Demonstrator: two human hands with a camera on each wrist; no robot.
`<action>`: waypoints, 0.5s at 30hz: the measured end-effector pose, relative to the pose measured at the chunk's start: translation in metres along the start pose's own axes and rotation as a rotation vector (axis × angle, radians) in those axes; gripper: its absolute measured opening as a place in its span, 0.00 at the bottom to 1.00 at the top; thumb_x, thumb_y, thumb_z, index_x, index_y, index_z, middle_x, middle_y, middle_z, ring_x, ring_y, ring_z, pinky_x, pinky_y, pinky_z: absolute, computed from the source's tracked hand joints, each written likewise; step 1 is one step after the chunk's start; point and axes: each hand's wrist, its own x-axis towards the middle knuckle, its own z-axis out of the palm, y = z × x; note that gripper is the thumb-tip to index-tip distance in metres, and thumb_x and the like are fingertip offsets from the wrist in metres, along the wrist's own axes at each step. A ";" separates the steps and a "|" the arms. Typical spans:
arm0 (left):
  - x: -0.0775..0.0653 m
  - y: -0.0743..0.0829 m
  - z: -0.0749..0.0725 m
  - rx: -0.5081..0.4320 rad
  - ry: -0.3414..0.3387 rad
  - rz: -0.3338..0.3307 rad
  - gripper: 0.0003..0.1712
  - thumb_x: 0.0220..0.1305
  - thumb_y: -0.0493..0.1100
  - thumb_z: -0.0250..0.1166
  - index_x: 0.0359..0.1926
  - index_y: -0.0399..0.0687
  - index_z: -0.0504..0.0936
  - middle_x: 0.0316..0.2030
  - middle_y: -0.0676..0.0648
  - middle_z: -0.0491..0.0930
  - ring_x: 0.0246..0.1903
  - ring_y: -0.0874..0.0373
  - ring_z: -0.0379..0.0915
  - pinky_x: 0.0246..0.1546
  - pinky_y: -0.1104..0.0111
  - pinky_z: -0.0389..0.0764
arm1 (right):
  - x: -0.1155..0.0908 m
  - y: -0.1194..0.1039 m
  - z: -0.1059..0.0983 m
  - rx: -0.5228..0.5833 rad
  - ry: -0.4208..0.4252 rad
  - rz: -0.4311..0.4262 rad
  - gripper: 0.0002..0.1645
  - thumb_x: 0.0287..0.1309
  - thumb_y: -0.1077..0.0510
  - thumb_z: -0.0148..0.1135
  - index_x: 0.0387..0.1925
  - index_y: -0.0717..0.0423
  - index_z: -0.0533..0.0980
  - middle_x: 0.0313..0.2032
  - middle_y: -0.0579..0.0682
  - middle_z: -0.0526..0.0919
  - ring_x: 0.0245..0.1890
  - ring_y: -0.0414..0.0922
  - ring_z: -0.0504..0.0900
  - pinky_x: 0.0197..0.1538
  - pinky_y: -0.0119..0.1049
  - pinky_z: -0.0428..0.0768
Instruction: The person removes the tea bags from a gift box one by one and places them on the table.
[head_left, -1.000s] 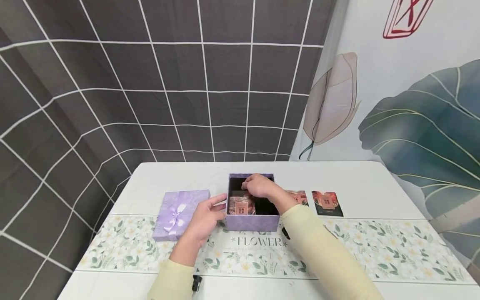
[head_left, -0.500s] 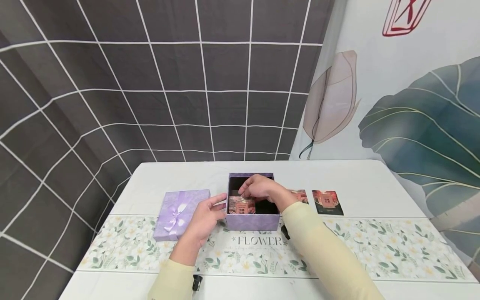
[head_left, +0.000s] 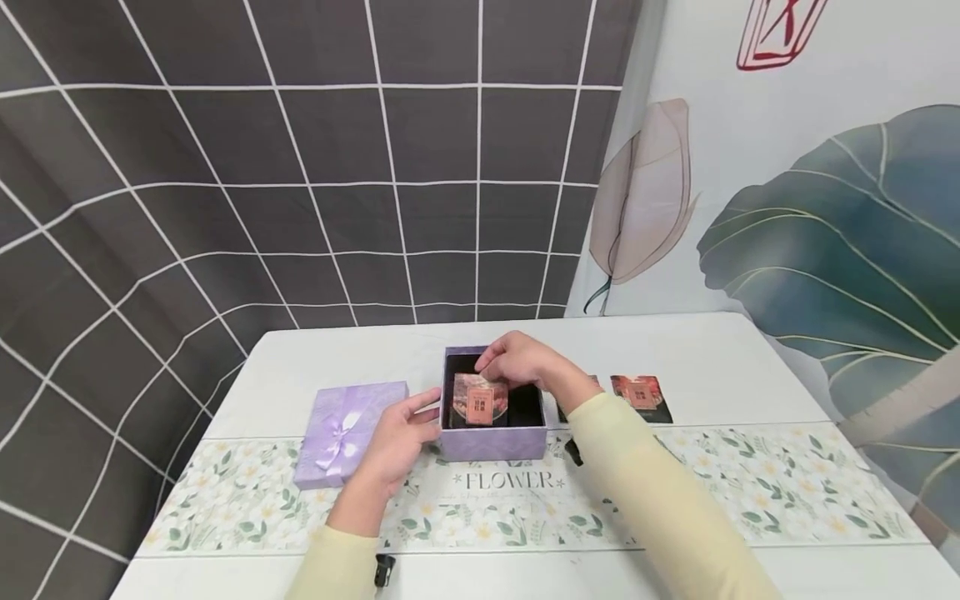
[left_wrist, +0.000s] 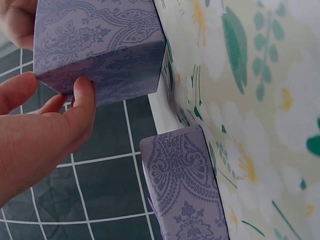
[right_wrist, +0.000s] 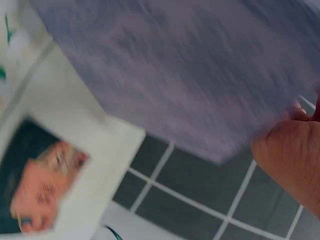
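A white table (head_left: pixel 225 575) with a floral band (head_left: pixel 247 492) (lettered FLOWER) carries an open purple box (head_left: pixel 492 446). A ribboned lid (head_left: pixel 367 400) lies to its left, two packets (head_left: pixel 641 398) to its right, one partly hidden.

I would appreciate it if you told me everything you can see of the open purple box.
The open box is deep and four-sided, lilac-purple outside with a darker ornate pattern, and its inside looks black. It looks like paper-covered card. It stands upright on the table, right of its likely lid. The left hand touches its left side. The right hand reaches over the opening, holding a printed packet; whether that hand touches the box is unclear.
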 end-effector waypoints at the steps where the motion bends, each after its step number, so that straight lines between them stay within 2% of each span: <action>1: 0.000 -0.001 0.000 0.003 0.002 0.001 0.34 0.57 0.22 0.56 0.68 0.29 0.68 0.64 0.30 0.70 0.63 0.38 0.67 0.61 0.52 0.71 | -0.004 -0.002 -0.006 0.010 0.011 -0.007 0.09 0.57 0.71 0.60 0.40 0.67 0.82 0.32 0.55 0.84 0.28 0.42 0.80 0.34 0.36 0.83; 9: -0.002 0.001 -0.001 0.009 -0.002 0.008 0.34 0.57 0.22 0.55 0.68 0.29 0.68 0.65 0.30 0.68 0.64 0.38 0.66 0.62 0.51 0.69 | -0.045 -0.018 -0.070 0.078 0.075 -0.070 0.14 0.62 0.70 0.58 0.50 0.71 0.77 0.42 0.61 0.82 0.37 0.48 0.82 0.43 0.41 0.84; 12: -0.002 0.001 0.000 0.008 -0.003 0.007 0.34 0.58 0.22 0.55 0.68 0.29 0.68 0.66 0.30 0.67 0.65 0.38 0.65 0.62 0.53 0.70 | -0.061 -0.014 -0.101 0.044 0.108 -0.087 0.16 0.64 0.70 0.57 0.52 0.73 0.75 0.44 0.62 0.81 0.40 0.50 0.82 0.46 0.42 0.83; 15: -0.003 0.002 0.000 0.013 -0.006 0.003 0.34 0.59 0.22 0.55 0.68 0.30 0.68 0.67 0.31 0.67 0.65 0.38 0.65 0.62 0.53 0.70 | -0.076 0.001 -0.134 -0.032 0.138 -0.082 0.17 0.65 0.70 0.56 0.53 0.74 0.74 0.43 0.62 0.81 0.39 0.50 0.82 0.46 0.41 0.82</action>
